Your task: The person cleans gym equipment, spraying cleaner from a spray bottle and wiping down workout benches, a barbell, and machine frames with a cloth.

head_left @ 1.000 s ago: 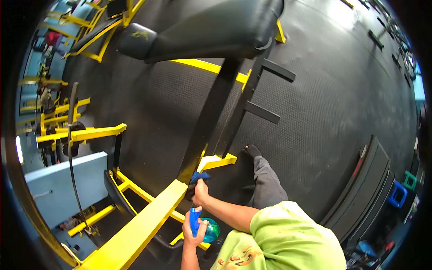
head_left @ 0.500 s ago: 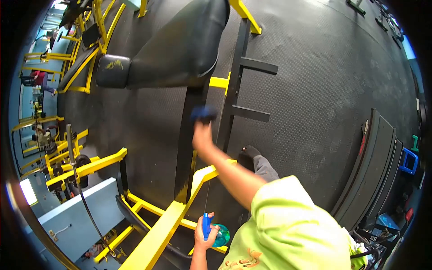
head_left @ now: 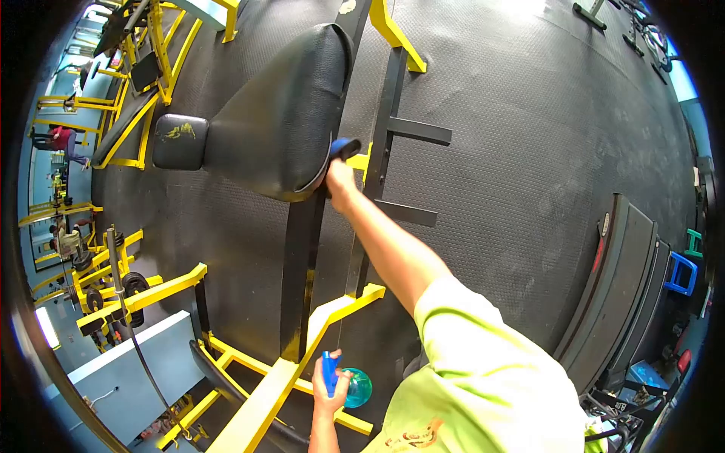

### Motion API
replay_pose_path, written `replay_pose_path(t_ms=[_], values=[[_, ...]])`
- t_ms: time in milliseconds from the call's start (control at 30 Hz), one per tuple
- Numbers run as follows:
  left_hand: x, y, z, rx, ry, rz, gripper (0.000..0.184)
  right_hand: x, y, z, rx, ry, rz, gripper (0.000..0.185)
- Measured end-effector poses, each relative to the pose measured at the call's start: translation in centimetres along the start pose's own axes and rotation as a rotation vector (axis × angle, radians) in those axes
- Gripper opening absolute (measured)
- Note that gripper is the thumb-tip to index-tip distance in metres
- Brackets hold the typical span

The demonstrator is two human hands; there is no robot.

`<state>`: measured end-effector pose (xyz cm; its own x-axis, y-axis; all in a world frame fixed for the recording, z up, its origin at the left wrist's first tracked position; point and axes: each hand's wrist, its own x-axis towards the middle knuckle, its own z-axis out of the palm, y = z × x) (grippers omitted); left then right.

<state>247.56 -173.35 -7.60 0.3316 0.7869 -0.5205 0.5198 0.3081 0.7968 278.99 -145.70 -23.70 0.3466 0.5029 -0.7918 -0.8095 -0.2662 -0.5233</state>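
My right hand reaches out along the near edge of the black padded bench seat. Its fingers close round a dark blue cloth, which bunches up against the side of the pad; part of the cloth is hidden by the hand. Lower down, my left hand grips a spray bottle with a blue trigger head and a clear teal body. That bottle is beside the yellow frame beam. A smaller black pad with a worn yellow mark adjoins the seat.
A black upright bar runs from the yellow beam to the seat. Black pegs stick out from the frame. A treadmill stands at right, with a blue stool beyond. Other yellow machines and people are at left.
My right hand has moved up with the cloth, from beside the black bar to the pad's edge. The view has shifted a little. My left hand still holds the spray bottle.
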Motion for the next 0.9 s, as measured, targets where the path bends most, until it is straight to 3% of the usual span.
replay_pose_path(t_ms=[133,200,267,333,400,533,633,667,733,833,867,900], values=[[-1.2,0.3,2.2,0.113,-0.012,-0.014,0.048,-5.5,-4.0,-2.8,-0.165,-0.085,-0.113,0.051],[-1.8,0.9,3.3,0.052,0.053,0.108,0.050,-5.0,0.2,-5.7,-0.241,-0.142,-0.149,0.031],[-2.5,2.5,3.8,0.062,0.110,0.155,0.049,-10.5,2.8,-9.5,-0.259,-0.348,-0.166,0.017],[-3.4,3.5,3.9,0.197,0.117,0.247,0.048,-16.7,4.8,-13.1,-0.433,-0.555,-0.097,0.005],[-4.2,3.8,4.8,0.265,0.134,0.245,0.049,-21.6,6.3,-16.2,-0.456,-0.752,0.099,0.010],[-6.7,4.1,9.3,0.270,0.292,0.391,0.048,-28.9,4.2,-17.5,-0.662,-0.989,0.217,0.019],[-8.9,4.8,13.7,-0.079,0.401,0.242,0.048,-31.0,2.8,-17.9,-0.905,-1.136,0.018,0.026],[-9.3,2.9,15.4,0.036,0.469,0.286,0.048,-30.7,2.9,-18.5,-1.057,-1.167,-0.337,0.032],[-11.0,3.4,18.6,-0.069,0.583,0.267,0.046,-31.3,1.3,-19.3,-1.326,-1.265,-1.033,0.044],[-13.9,4.3,21.7,-0.277,0.678,0.237,0.044,-34.3,-1.9,-17.9,-1.545,-1.460,-0.844,0.033],[-14.9,4.7,21.8,-0.360,0.663,0.249,0.044,-36.3,-3.5,-16.9,-1.852,-1.396,-0.513,0.028],[-15.9,5.1,21.6,-0.391,0.730,0.252,0.044,-38.4,-5.1,-16.1,-1.893,-1.457,-0.532,0.028]])
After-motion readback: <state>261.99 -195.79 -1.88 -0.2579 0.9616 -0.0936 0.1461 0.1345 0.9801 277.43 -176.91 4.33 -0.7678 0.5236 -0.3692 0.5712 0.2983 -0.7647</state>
